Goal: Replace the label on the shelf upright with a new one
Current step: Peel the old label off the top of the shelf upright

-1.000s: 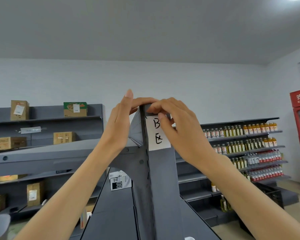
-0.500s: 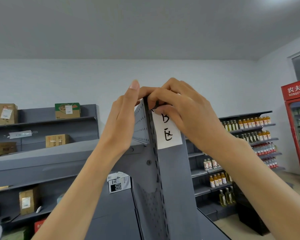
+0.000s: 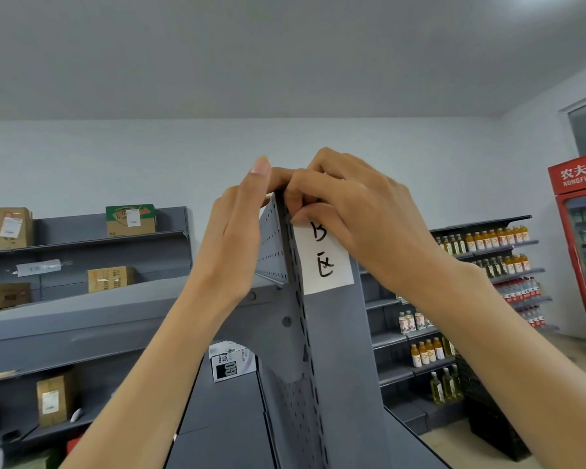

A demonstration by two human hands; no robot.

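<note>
A white paper label point(image 3: 325, 262) with black handwriting sits on the top of the grey shelf upright point(image 3: 335, 350). My right hand point(image 3: 356, 214) covers the label's top edge, its fingertips curled and pinching there. My left hand point(image 3: 237, 228) lies flat against the perforated back panel point(image 3: 273, 245) on the upright's left, its thumb reaching over the top to meet the right fingers. The label's upper part is hidden by my fingers; its lower part hangs free and flat.
Grey shelves on the left carry cardboard boxes point(image 3: 12, 228). A small black and white carton point(image 3: 230, 363) lies on the shelf below. Bottles point(image 3: 491, 240) fill the shelves at right, beside a red drinks fridge point(image 3: 582, 238).
The view has drawn closer and shifted left. My right hand has risen from the label's face to its top edge, baring the lower character. The left hand stays on the panel.
</note>
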